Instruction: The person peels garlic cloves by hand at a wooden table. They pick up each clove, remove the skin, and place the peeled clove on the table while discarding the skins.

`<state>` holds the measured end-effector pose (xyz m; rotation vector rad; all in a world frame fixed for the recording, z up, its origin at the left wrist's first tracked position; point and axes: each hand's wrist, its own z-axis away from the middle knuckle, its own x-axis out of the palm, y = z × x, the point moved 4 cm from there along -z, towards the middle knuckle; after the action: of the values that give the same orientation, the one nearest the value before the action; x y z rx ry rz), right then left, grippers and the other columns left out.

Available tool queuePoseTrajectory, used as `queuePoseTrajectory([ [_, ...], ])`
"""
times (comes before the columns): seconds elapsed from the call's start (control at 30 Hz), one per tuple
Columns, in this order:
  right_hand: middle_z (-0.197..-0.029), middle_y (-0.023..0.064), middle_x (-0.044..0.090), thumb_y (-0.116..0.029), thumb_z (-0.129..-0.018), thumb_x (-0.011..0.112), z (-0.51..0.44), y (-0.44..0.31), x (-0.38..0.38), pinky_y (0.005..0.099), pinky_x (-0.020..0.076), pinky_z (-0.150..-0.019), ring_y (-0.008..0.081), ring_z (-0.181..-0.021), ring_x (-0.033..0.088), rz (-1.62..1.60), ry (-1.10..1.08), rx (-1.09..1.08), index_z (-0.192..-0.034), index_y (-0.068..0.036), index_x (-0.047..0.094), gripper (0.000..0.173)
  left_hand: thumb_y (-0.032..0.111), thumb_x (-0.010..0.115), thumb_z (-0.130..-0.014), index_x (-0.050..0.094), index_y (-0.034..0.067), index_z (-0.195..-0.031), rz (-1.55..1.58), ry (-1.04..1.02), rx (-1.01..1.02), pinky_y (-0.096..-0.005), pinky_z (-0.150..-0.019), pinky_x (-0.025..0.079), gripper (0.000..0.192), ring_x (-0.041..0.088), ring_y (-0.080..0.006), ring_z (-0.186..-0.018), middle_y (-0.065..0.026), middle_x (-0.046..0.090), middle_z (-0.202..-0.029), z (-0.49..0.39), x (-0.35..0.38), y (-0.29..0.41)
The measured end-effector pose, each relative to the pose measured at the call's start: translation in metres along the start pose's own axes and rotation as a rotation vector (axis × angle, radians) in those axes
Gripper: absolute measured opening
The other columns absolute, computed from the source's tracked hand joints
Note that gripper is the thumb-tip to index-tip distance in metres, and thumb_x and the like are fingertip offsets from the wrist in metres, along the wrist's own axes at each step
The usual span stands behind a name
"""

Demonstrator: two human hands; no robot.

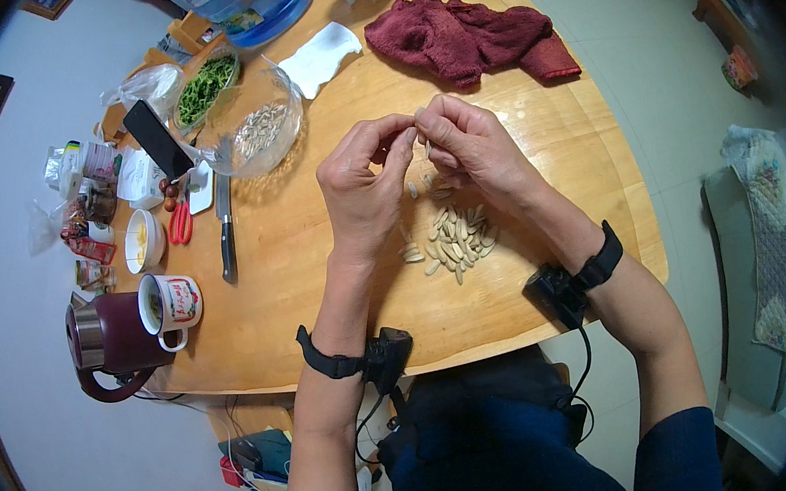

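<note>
My left hand (362,184) and my right hand (482,141) meet above the wooden table (286,312), fingertips almost touching. Thumb and forefinger of each are pinched on a pale seed (420,112), mostly covered by the fingers. Another slim seed (428,148) shows below the right thumb. Beneath the hands lies a loose pile of pale, elongated seeds in their shells (460,239), likely sunflower seeds. A few stray seeds (411,252) lie left of the pile. A clear bowl (290,124) farther off holds many greyish-white small pieces, perhaps seeds or shells.
A kitchen knife (227,244), red-handled scissors (180,223), a propped phone (157,140) and an enamel mug (178,301) stand or lie on the left, beside an electric kettle (121,332). A maroon towel (458,37), white cloth or paper (322,57) and bowl of greens (208,89) are at the back.
</note>
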<state>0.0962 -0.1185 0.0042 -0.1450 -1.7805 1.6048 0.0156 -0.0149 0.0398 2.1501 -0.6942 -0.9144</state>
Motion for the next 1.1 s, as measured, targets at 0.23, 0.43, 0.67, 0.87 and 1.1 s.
queuePoseTrajectory([
  [0.23,-0.060,-0.0077,0.035,-0.034,-0.096,0.052,-0.001,0.000,0.000,0.0181,0.0243,-0.044,0.0024,-0.050,0.028,0.012,-0.019,0.004,-0.082,-0.013,0.048,0.026,0.002,0.066,-0.084,0.064,-0.002,-0.092,-0.121,-0.041,0.121,-0.0201,-0.063,0.049,0.009,0.060,-0.0065,-0.072,-0.0017,0.065,-0.083,0.000,-0.003,0.002],
  [0.43,-0.059,-0.0063,0.035,-0.031,-0.096,0.051,-0.001,0.002,-0.003,0.0169,0.0229,-0.041,0.0030,-0.048,0.029,-0.184,0.046,0.083,-0.082,-0.012,0.046,0.024,0.006,0.063,-0.087,0.062,0.000,-0.095,0.226,-0.003,-0.207,-0.0187,-0.057,0.045,0.010,0.055,-0.0047,-0.067,0.0004,0.062,-0.079,-0.003,-0.008,-0.019],
  [0.67,-0.060,-0.0027,0.037,-0.025,-0.096,0.050,-0.004,0.002,-0.005,0.0148,0.0205,-0.036,0.0027,-0.047,0.028,-0.429,-0.017,0.178,-0.073,-0.012,0.038,0.029,0.014,0.065,-0.086,0.065,0.001,-0.089,-0.152,0.516,-0.082,-0.0226,-0.061,0.044,0.014,0.055,-0.0069,-0.069,-0.0010,0.061,-0.075,-0.021,-0.096,-0.046],
  [0.87,-0.066,0.0040,0.051,-0.019,-0.091,0.056,-0.005,0.007,-0.010,0.0141,0.0279,-0.034,0.0028,-0.046,0.034,-0.488,-0.018,0.235,-0.074,-0.008,0.046,0.023,0.010,0.065,-0.083,0.070,0.000,-0.094,-0.357,0.649,-0.188,-0.0243,-0.064,0.047,0.016,0.059,-0.0096,-0.068,-0.0050,0.067,-0.079,-0.017,-0.133,-0.085],
  [1.1,-0.083,0.0119,0.055,-0.014,-0.087,0.058,-0.009,0.005,-0.017,0.0151,0.0369,-0.039,0.0083,-0.060,0.047,-0.832,-0.066,0.223,-0.081,0.001,0.051,0.018,0.009,0.066,-0.084,0.069,-0.001,-0.094,-0.010,0.163,-0.193,-0.0223,-0.067,0.048,0.014,0.061,-0.0085,-0.073,-0.0041,0.068,-0.081,-0.025,-0.092,-0.057],
])
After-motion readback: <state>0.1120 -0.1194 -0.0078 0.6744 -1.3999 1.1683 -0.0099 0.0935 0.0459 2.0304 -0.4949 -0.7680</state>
